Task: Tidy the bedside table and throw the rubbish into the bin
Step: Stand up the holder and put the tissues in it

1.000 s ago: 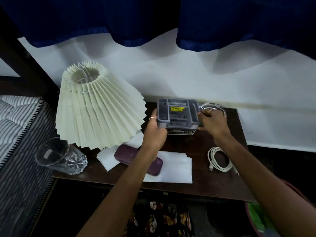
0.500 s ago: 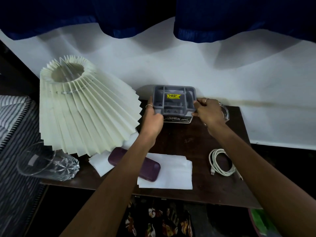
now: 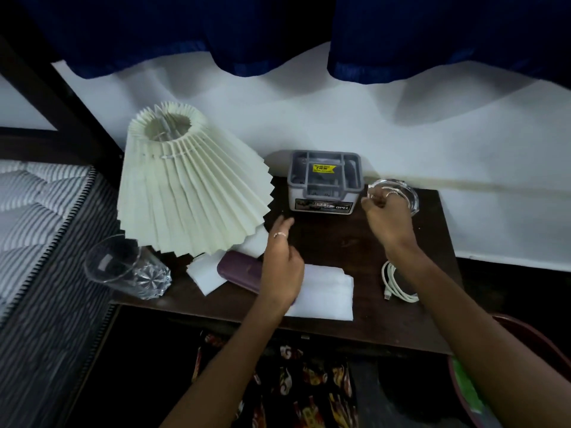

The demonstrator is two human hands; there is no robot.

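Note:
A grey compartment organiser (image 3: 324, 180) with a yellow price sticker stands at the back of the dark bedside table (image 3: 340, 239), against the wall. Neither hand is on it. My left hand (image 3: 282, 267) hovers with relaxed fingers over a purple case (image 3: 238, 270) and a white tissue (image 3: 327, 295). My right hand (image 3: 386, 217) is loosely curled and holds nothing, just in front of a clear glass dish (image 3: 408, 193); whether it touches the dish I cannot tell. A second tissue (image 3: 205, 274) lies under the case's left end.
A tilted pleated cream lampshade (image 3: 188, 186) fills the table's left side. A cut-glass tumbler (image 3: 123, 267) lies on its side at the front left corner. A coiled white cable (image 3: 398, 282) lies at the right. A red-rimmed bin (image 3: 469, 393) stands lower right; a striped mattress (image 3: 37, 211) is at the left.
Both hands set the organiser down at the back against the wall and let go. The left hand drew back toward the case; the right moved beside the glass dish.

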